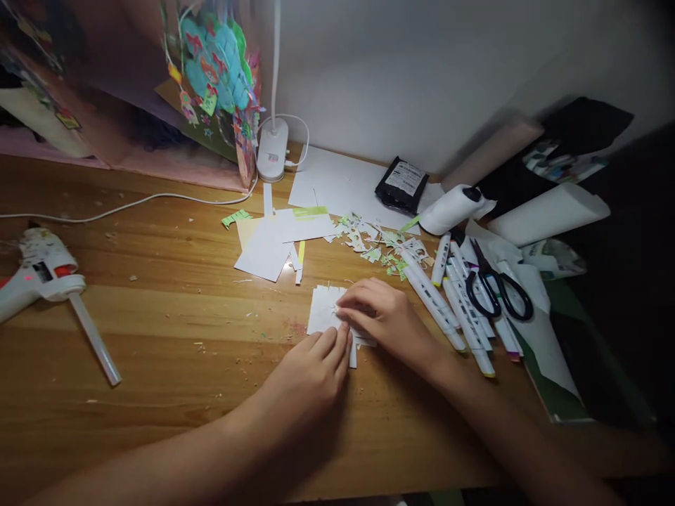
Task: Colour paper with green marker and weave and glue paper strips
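A small white paper piece with slits along its far edge lies on the wooden table, partly covered by both hands. The fingers of my left hand are bent together and press on its near side. My right hand reaches in from the right, thumb and fingertips pinched over the paper's middle. Something tiny and whitish shows at those fingertips, too small to name. White paper strips stick out under the hands on the near and right sides.
A glue gun with a clear glue stick lies at left. White sheets and green-white paper scraps lie beyond the hands. Several markers and black-handled scissors are at right. Behind stand a lamp base and a black packet.
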A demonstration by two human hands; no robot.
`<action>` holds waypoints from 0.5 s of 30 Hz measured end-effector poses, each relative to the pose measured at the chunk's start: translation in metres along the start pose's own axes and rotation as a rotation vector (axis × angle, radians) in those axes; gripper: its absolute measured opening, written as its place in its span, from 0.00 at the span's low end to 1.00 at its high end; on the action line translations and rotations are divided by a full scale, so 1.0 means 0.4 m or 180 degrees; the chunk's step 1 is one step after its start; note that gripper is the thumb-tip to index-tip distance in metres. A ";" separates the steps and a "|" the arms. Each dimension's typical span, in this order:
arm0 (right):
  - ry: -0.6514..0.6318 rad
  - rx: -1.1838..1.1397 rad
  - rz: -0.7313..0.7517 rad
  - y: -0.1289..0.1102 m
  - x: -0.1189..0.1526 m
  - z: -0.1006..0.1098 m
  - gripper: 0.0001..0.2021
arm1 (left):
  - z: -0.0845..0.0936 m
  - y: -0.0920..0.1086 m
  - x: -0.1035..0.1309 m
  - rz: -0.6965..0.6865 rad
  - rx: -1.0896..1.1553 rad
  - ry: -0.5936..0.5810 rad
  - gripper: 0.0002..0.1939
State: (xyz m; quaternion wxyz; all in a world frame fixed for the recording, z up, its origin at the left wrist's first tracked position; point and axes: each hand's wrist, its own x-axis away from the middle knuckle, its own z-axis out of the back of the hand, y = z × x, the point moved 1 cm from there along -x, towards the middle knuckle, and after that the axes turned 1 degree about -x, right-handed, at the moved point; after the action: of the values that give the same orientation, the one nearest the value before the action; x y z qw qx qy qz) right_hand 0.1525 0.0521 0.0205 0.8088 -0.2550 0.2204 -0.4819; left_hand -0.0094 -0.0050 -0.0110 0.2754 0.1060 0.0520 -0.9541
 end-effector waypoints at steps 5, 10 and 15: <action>-0.0034 -0.0010 -0.0484 -0.005 -0.016 -0.010 0.04 | 0.008 0.000 -0.003 -0.0067 -0.0057 -0.0103 0.21; -0.0139 0.0131 -0.0562 -0.008 -0.036 -0.015 0.06 | 0.014 0.000 -0.005 -0.0076 -0.0071 -0.0113 0.21; -0.0347 0.0787 -0.0201 -0.023 -0.044 -0.023 0.07 | 0.018 -0.002 -0.007 -0.0053 -0.0014 -0.0170 0.21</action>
State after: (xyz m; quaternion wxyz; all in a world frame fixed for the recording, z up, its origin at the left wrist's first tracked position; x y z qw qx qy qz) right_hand 0.1333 0.0623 0.0211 0.8293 -0.1860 0.1069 -0.5160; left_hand -0.0085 -0.0040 -0.0035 0.2690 0.0795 0.0476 -0.9587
